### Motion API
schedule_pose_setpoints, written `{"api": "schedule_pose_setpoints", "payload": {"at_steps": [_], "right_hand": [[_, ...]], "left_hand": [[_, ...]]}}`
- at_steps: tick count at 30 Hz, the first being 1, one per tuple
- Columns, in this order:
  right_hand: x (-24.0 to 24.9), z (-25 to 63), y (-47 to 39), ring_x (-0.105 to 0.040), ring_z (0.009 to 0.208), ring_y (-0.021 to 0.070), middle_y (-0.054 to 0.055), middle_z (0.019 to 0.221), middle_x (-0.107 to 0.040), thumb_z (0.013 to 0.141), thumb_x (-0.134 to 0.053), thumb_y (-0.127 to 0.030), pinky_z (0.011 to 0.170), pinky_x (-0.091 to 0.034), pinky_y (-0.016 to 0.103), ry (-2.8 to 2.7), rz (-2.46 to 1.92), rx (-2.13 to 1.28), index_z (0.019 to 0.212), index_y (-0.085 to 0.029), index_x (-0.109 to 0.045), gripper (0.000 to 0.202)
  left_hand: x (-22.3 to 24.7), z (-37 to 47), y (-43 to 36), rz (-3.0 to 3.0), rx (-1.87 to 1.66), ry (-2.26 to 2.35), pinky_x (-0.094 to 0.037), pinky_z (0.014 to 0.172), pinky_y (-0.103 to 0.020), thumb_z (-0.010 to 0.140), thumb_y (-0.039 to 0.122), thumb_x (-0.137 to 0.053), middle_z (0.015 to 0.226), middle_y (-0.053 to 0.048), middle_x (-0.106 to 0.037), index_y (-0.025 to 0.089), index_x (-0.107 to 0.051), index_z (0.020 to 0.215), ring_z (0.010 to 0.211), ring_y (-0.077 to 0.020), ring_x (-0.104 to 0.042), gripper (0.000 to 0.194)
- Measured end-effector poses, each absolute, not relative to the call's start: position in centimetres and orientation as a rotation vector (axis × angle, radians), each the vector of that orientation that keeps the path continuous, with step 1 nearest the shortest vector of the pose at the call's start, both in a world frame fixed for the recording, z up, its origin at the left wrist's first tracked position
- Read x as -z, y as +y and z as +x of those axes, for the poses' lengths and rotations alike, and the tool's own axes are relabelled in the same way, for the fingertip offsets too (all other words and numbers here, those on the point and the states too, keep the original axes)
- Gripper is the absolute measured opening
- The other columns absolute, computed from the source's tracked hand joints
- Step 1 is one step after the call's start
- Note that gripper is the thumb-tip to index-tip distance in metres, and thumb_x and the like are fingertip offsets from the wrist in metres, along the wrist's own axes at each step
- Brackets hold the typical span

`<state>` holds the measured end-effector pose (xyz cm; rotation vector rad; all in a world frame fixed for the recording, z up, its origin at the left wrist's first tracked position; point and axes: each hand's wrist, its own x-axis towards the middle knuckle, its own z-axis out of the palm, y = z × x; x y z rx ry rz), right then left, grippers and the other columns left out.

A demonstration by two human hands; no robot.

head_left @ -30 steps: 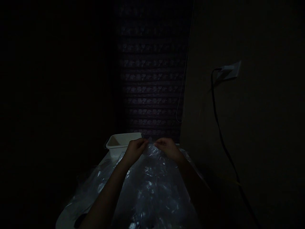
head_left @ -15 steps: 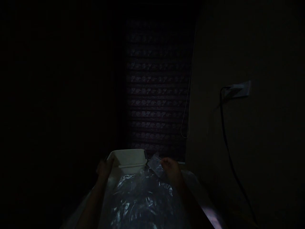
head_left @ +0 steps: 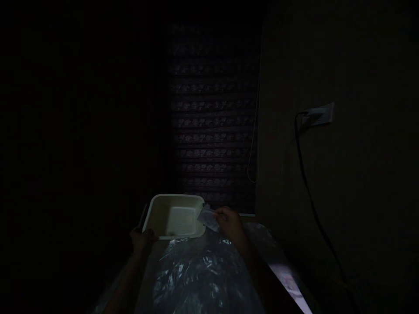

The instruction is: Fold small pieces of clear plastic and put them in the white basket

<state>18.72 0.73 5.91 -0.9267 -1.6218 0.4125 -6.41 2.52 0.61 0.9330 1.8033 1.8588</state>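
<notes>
In dim light, a cream plastic basin (head_left: pixel 183 220) is tilted so that its inside faces me, and I see nothing in it. My left hand (head_left: pixel 142 240) grips its near left corner. At the basin's right rim, my right hand (head_left: pixel 231 222) pinches a small clear plastic bag (head_left: pixel 208 217) between thumb and fingers. The bag overlaps the rim; whether it holds anything is too dark to tell. Below both hands spreads a large crumpled sheet of clear plastic (head_left: pixel 199 274), glossy with reflections.
A patterned blind (head_left: pixel 209 122) covers the window ahead, its pull cord (head_left: pixel 252 161) hanging at the right. On the right wall, a dark cable (head_left: pixel 307 187) runs down from a socket (head_left: pixel 322 114). A bright strip (head_left: pixel 290 285) shows beside my right forearm.
The basin has tipped so more of its inside shows. My right hand has moved slightly left with the plastic bag, and my left hand has shifted lower on the basin. The view has shifted slightly.
</notes>
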Motion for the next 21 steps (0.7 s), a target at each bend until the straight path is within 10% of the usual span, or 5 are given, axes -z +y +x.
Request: {"api": "schedule_pose_setpoints", "payload": {"at_steps": [21], "right_hand": [[-7.8, 20.3, -0.6, -0.049, 0.073, 0.0118, 0.002, 0.071, -0.058, 0.067, -0.042, -0.02, 0.067, -0.033, 0.022, -1.796, -1.251, 0.081, 0.067, -0.018, -0.057, 0.016]], "left_hand": [[-5.5, 7.3, -3.4, 0.517, -1.341, 1.103, -0.03, 0.028, -0.015, 0.048, -0.001, -0.034, 0.04, 0.003, -0.04, 0.013, -0.039, 0.053, 0.03, -0.0055, -0.039, 0.016]]}}
